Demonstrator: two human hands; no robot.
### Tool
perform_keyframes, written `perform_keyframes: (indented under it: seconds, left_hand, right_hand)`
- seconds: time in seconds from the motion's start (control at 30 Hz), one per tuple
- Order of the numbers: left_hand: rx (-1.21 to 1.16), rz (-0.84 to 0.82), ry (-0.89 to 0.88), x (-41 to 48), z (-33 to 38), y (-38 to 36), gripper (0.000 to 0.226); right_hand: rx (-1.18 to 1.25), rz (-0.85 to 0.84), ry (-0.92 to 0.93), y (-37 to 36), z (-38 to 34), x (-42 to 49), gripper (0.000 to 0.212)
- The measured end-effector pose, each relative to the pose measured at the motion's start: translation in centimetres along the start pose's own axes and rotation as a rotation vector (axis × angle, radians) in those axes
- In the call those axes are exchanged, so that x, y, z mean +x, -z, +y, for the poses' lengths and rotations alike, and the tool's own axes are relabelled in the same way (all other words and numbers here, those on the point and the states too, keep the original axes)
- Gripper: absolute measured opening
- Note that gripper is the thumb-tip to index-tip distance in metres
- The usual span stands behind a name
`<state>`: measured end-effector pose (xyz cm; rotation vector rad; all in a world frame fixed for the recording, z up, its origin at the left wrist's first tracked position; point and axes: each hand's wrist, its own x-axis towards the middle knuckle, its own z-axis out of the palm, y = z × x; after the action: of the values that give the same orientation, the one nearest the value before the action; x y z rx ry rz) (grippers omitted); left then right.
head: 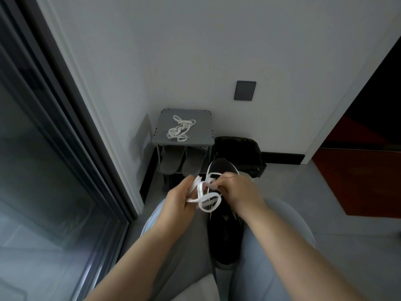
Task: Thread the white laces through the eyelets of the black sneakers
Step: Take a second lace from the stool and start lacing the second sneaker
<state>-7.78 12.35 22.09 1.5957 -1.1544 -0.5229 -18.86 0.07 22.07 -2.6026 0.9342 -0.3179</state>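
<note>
A black sneaker (224, 240) lies between my knees, toe pointing away from me. My left hand (181, 197) grips a looped bunch of white lace (208, 202) just left of the shoe's eyelets. My right hand (235, 189) pinches the lace over the eyelet rows near the toe end; its fingertips hide the eyelets there. A second white lace (180, 131) lies in a loose heap on the grey shoe rack.
The small grey shoe rack (161, 127) stands against the wall ahead, with a pair of grey slippers (182, 161) on its lower shelf. A black bin (240, 153) sits to its right. A glass sliding door (43, 170) runs along my left.
</note>
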Motion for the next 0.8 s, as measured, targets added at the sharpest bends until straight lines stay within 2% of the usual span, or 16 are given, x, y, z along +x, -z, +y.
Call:
perform_keyframes:
  seconds: [0.07,0.13,0.23,0.37,0.57,0.63,0.67,0.73,0.8]
  left_hand:
    - [0.048,-0.037,0.030,0.2,-0.5,0.3,0.016]
    - [0.143,-0.091,0.060,0.4,-0.6,0.4,0.021]
    - [0.236,-0.186,0.095,1.0,-0.3,0.7,0.033]
    - [0.328,-0.314,0.078,1.8,0.2,0.8,0.044]
    - [0.392,-0.310,0.045,2.6,-0.1,0.2,0.043]
    - [0.376,-0.334,0.001,2.6,-0.3,-0.2,0.051]
    - [0.362,-0.358,-0.048,2.4,-0.1,-0.4,0.049]
    - [0.268,-0.392,-0.118,2.1,-0.2,-0.4,0.029]
    - [0.224,-0.342,-0.094,2.0,-0.7,-0.4,0.020]
  right_hand:
    - [0.066,0.102,0.021,0.3,0.2,-0.6,0.022]
    - [0.093,0.126,0.064,0.6,-0.1,-1.7,0.021]
    - [0.115,0.027,0.186,0.8,-1.1,-3.3,0.023]
    - [0.118,0.026,0.188,1.3,-0.8,-5.0,0.016]
    - [0.114,-0.132,0.204,2.1,-0.1,-5.7,0.007]
    - [0.110,-0.214,0.194,2.6,0.1,-5.4,0.008]
    - [0.171,-0.210,0.170,3.0,0.1,-5.2,0.008]
    - [0.470,-0.090,0.108,3.9,-0.4,-4.7,0.009]
    - [0.767,-0.005,0.048,4.5,-0.7,-4.0,0.015]
